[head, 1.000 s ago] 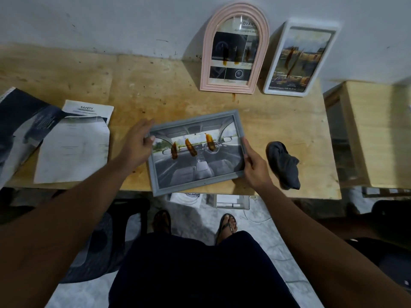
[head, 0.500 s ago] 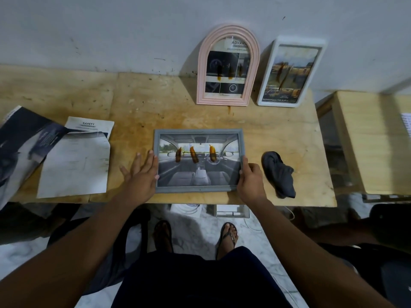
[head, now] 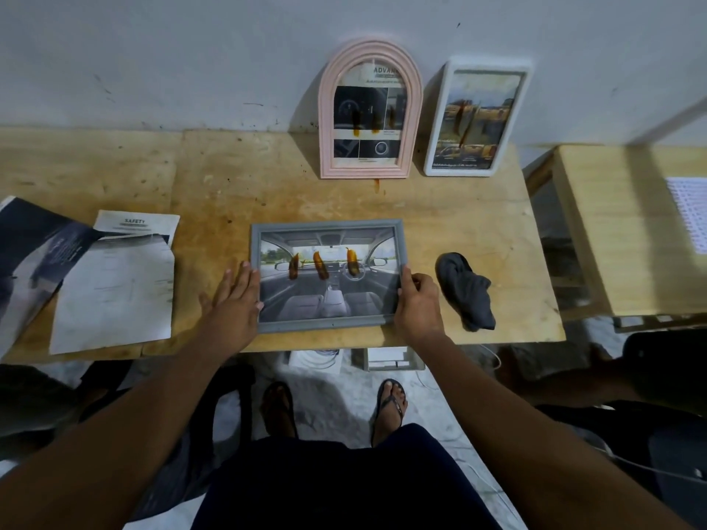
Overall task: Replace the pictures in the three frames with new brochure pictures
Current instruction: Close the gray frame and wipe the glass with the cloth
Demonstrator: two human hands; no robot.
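Grey frame: the grey frame (head: 327,275) lies flat and face up near the front edge of the wooden table (head: 214,177). Its long side faces the person, and it shows a car-interior picture with three orange-brown streaks on it.

Left hand: the left hand (head: 233,300) is at the frame's 9 o'clock side. Its fingers are straight and spread, palm down on the table, with the inner edge of the hand against the frame's left rail. It probably acts as a stop so the frame cannot slide.

Right hand: the right hand (head: 417,300) is at the 3 o'clock side. Its fingers curl over the right rail and grasp it, which looks like the working hold for lifting or turning the frame.

Other frames: the pink arched frame (head: 370,109) at 12 o'clock and the white frame (head: 478,116) at 1 o'clock lean upright against the wall. Both are well apart from the grey one, and both hold streaked prints.

Brochure pages: the brochure pages (head: 114,285) lie loose at 9 o'clock, beyond the left hand. A darker sheet overlaps their far left side.

Dark cloth: the dark cloth (head: 466,296) is crumpled just beside the right hand at 3 o'clock.

Step, as judged: this frame is set down for opening. Its back is not visible, so flipping it over to reach the backing seems the likely need.

Risk: the frame sits close to the table's front edge, so a careless turn could tip it off.
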